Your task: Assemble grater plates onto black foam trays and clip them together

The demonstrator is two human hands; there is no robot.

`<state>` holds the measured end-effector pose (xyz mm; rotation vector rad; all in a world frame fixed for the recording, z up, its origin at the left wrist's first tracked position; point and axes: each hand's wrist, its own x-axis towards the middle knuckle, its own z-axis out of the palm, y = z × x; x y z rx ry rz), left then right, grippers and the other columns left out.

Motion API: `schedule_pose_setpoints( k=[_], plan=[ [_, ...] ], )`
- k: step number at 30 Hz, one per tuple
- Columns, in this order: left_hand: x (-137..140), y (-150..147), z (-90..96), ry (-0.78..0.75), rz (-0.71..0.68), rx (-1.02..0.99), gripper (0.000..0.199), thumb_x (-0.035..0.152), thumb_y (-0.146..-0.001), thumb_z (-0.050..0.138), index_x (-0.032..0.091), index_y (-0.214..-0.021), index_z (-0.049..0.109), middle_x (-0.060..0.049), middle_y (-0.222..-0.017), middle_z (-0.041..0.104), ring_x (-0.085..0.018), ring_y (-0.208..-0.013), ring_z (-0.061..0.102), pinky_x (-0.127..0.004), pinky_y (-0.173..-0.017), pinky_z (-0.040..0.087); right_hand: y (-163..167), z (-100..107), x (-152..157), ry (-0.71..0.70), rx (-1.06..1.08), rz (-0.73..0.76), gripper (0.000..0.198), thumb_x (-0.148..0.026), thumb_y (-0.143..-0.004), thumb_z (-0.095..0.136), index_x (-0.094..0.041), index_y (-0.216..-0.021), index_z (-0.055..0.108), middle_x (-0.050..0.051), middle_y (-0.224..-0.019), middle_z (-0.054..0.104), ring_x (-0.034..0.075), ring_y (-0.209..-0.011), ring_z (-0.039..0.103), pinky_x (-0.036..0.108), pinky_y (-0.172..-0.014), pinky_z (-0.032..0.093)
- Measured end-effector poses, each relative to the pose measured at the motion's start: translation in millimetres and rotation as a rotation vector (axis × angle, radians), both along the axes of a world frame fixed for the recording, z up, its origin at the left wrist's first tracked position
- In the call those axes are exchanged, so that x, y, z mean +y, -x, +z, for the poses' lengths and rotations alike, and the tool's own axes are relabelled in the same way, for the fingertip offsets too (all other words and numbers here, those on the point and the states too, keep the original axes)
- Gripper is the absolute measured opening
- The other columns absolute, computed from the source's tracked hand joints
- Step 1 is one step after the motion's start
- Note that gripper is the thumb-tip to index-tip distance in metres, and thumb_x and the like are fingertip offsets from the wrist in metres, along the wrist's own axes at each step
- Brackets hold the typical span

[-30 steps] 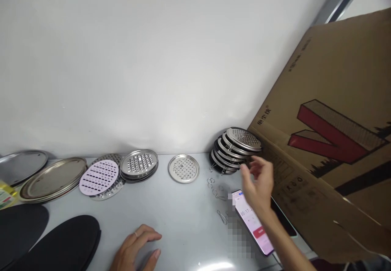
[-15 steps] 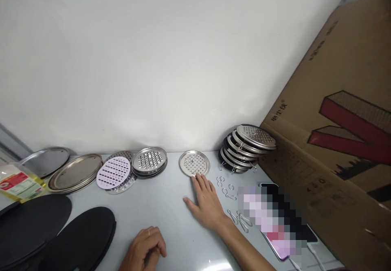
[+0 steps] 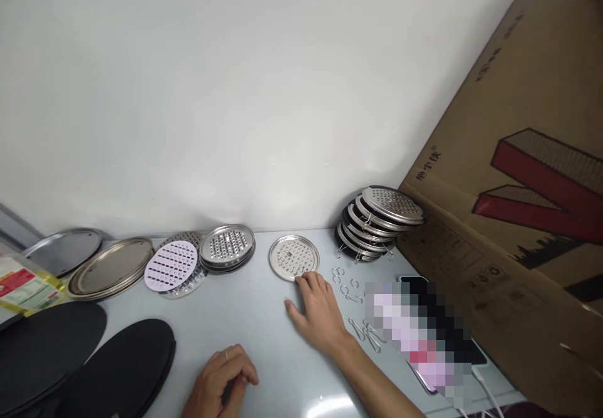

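On the grey table, a round metal grater disc (image 3: 294,257) lies flat with its toothed face up. The fingertips of my right hand (image 3: 316,311) touch the disc's near rim, thumb spread to the left. My left hand (image 3: 222,377), with a ring on one finger, rests at the front edge of view; its fingers are curled in and no object shows in them. Right of my right hand lie small wire rings (image 3: 344,290) and long wire clips (image 3: 366,333). Left of the disc sits a stack of grater discs (image 3: 228,246).
A lilac slotted disc (image 3: 171,266), plain metal discs (image 3: 113,264) and black round plates (image 3: 117,364) are on the left, beside a yellow-edged packet (image 3: 28,286). Clipped grater sets (image 3: 379,222) are piled at back right. Phones (image 3: 433,317) lie before a cardboard box (image 3: 513,217).
The single grater disc has slid slightly nearer and to the left, with my right fingertips at its rim. My left hand has hardly moved. The view has shifted slightly.
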<state>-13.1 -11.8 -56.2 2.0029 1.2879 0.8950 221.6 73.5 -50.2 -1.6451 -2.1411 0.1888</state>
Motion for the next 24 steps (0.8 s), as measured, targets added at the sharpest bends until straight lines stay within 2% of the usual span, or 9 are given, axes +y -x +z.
schedule_pose_setpoints(
  k=[3, 6, 11, 14, 17, 20, 24],
  plan=[
    [3.8, 3.9, 2.1, -0.004, -0.048, -0.016, 0.03, 0.025, -0.1, 0.037, 0.022, -0.08, 0.06, -0.003, -0.077, 0.063, -0.017, -0.071, 0.063, -0.027, -0.069, 0.05, -0.4, -1.4, 0.5, -0.009, 0.008, 0.0, 0.033, -0.032, -0.092, 0.058, -0.019, -0.122, 0.057, 0.013, -0.125, 0.057, 0.031, -0.117, 0.049, 0.047, -0.098, 0.044],
    [13.1, 15.1, 13.4, -0.03, -0.036, 0.038, 0.026, 0.027, -0.1, 0.04, 0.023, -0.086, 0.061, -0.004, -0.084, 0.064, -0.017, -0.078, 0.065, -0.027, -0.074, 0.053, -0.8, -3.1, 0.8, -0.017, 0.012, 0.001, 0.036, -0.033, -0.092, 0.058, -0.018, -0.125, 0.056, 0.014, -0.127, 0.057, 0.032, -0.12, 0.048, 0.048, -0.1, 0.043],
    [42.9, 45.1, 43.8, -0.096, 0.18, 0.303, 0.021, 0.037, -0.096, 0.047, 0.027, -0.103, 0.065, -0.004, -0.107, 0.068, -0.021, -0.099, 0.067, -0.033, -0.086, 0.054, -1.3, -5.4, -0.5, -0.026, 0.021, -0.004, 0.038, -0.033, -0.092, 0.057, -0.018, -0.127, 0.056, 0.014, -0.129, 0.057, 0.033, -0.122, 0.048, 0.05, -0.101, 0.041],
    [68.4, 61.8, 55.9, -0.122, 0.318, 0.52, 0.032, 0.042, -0.095, 0.044, 0.03, -0.119, 0.062, -0.004, -0.123, 0.066, -0.025, -0.114, 0.062, -0.038, -0.093, 0.052, -1.4, -5.8, -0.9, -0.033, 0.028, -0.008, 0.04, -0.033, -0.091, 0.057, -0.019, -0.128, 0.055, 0.014, -0.13, 0.056, 0.033, -0.123, 0.047, 0.049, -0.101, 0.041],
    [94.7, 77.1, 59.2, -0.146, 0.387, 0.734, 0.043, 0.043, -0.094, 0.04, 0.026, -0.13, 0.057, -0.006, -0.132, 0.062, -0.027, -0.124, 0.056, -0.04, -0.101, 0.047, -1.5, -5.6, -0.5, -0.039, 0.032, -0.013, 0.04, -0.033, -0.091, 0.058, -0.018, -0.128, 0.055, 0.015, -0.129, 0.056, 0.032, -0.122, 0.048, 0.049, -0.101, 0.042],
    [115.3, 93.2, 56.4, -0.146, 0.461, 0.824, 0.055, 0.046, -0.09, 0.042, 0.015, -0.133, 0.055, -0.014, -0.133, 0.06, -0.033, -0.123, 0.055, -0.045, -0.103, 0.044, -1.7, -5.4, 0.1, -0.043, 0.036, -0.019, 0.037, -0.033, -0.091, 0.058, -0.018, -0.124, 0.057, 0.015, -0.128, 0.056, 0.032, -0.121, 0.049, 0.049, -0.101, 0.042],
    [128.9, 111.2, 51.0, -0.119, 0.618, 0.879, 0.086, 0.06, -0.08, 0.05, 0.001, -0.142, 0.043, -0.029, -0.136, 0.052, -0.048, -0.12, 0.053, -0.053, -0.097, 0.043, -1.9, -5.6, 0.7, -0.045, 0.042, -0.027, 0.036, -0.033, -0.09, 0.059, -0.018, -0.122, 0.057, 0.015, -0.128, 0.056, 0.032, -0.12, 0.05, 0.049, -0.1, 0.043]
  ],
)
